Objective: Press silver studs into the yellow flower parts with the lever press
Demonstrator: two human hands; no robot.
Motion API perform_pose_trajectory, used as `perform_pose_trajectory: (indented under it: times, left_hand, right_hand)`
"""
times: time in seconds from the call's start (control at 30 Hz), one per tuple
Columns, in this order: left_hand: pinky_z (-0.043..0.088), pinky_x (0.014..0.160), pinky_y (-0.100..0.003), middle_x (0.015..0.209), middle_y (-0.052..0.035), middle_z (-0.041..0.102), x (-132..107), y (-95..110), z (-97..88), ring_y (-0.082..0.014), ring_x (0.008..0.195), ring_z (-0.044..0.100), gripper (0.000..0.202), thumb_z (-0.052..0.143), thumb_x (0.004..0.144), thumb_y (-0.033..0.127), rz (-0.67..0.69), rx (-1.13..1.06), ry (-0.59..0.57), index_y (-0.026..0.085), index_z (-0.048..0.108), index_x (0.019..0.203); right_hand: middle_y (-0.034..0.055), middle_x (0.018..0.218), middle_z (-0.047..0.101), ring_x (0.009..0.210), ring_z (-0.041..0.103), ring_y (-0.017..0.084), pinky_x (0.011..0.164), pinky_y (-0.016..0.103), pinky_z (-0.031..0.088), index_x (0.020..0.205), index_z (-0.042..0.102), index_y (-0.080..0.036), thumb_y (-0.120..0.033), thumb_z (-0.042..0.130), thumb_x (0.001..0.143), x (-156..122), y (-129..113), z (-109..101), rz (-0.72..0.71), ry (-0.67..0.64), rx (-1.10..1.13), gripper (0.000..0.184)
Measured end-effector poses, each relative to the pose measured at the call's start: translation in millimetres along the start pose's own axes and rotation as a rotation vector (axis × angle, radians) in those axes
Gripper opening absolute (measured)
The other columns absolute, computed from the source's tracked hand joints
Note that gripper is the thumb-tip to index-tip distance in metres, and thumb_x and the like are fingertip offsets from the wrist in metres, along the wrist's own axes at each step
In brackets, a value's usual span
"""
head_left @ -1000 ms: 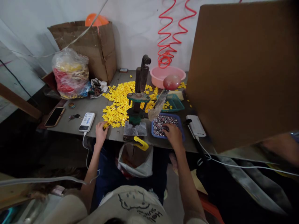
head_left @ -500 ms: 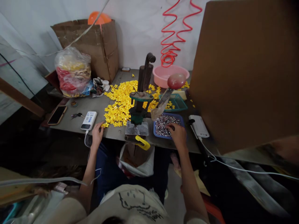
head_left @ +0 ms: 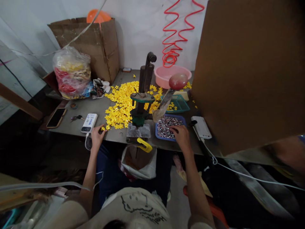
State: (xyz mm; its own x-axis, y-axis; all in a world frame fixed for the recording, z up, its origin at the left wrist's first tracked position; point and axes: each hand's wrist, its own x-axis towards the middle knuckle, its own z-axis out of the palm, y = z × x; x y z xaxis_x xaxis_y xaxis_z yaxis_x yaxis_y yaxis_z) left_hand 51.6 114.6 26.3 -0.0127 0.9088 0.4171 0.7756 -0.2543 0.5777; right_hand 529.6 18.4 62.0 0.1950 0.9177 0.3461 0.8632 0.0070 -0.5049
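My left hand [head_left: 96,137] rests at the table's front edge, its fingers closing round a small yellow plastic piece [head_left: 103,128] beside the large pile of yellow pieces [head_left: 121,103]. My right hand [head_left: 181,135] is over the blue tray [head_left: 157,135], fingertips pinched at the small shiny dark-and-silver parts [head_left: 166,124] inside; what sits between those fingertips is too small to make out. Between my hands stands a green hand press [head_left: 141,109] with a red-knobbed lever [head_left: 178,81] and a metal base plate [head_left: 138,131].
A power bank [head_left: 89,123], keys [head_left: 77,118] and a phone [head_left: 56,118] lie at left. Behind the press are a pink basin [head_left: 160,78] and a green basket [head_left: 182,105]. A white device [head_left: 201,128] with a cable lies right, near a large cardboard panel [head_left: 247,73]. An open bag [head_left: 146,173] sits below the press.
My left hand has shifted slightly, and a yellow piece now shows between its fingers. My right hand stays at the tray. The whole view has moved a little.
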Motion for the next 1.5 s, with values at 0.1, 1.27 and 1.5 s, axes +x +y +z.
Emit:
perform_pose_trajectory:
  times: [0.1, 1.27, 1.5]
  left_hand:
    - [0.047, 0.095, -0.044, 0.11, -0.0114, 0.071, -3, -8, -4.9, -0.0292, 0.102, 0.061, 0.037, 0.065, 0.084, 0.037, 0.011, 0.0, -0.008, 0.016, 0.068, 0.115]
    - [0.056, 0.077, -0.033, 0.101, -0.0101, 0.074, -66, 173, 45.4, -0.0205, 0.084, 0.069, 0.037, 0.077, 0.076, 0.041, -0.077, -0.758, -0.338, 0.018, 0.074, 0.105]
    - [0.045, 0.098, -0.042, 0.11, -0.0084, 0.068, -55, 156, 49.9, -0.0259, 0.108, 0.059, 0.028, 0.077, 0.079, 0.036, 0.078, -0.409, -0.195, 0.026, 0.076, 0.105]
  right_hand:
    - [0.013, 0.094, 0.071, 0.09, 0.059, 0.027, 0.085, 0.041, 0.045, 0.089, 0.075, -0.018, -0.027, 0.05, 0.09, 0, 4, -2, -0.027, -0.029, -0.001, 0.026]
    - [0.005, 0.087, 0.063, 0.086, 0.061, 0.019, 0.08, 0.032, 0.047, 0.075, 0.07, -0.02, -0.027, 0.062, 0.084, -39, -167, 42, -0.03, -0.053, 0.656, 0.014]
    - [0.0119, 0.105, 0.065, 0.096, 0.062, 0.022, 0.083, 0.035, 0.05, 0.11, 0.065, -0.017, -0.045, 0.037, 0.095, 0, -127, 11, 0.275, 0.377, 0.709, 0.042]
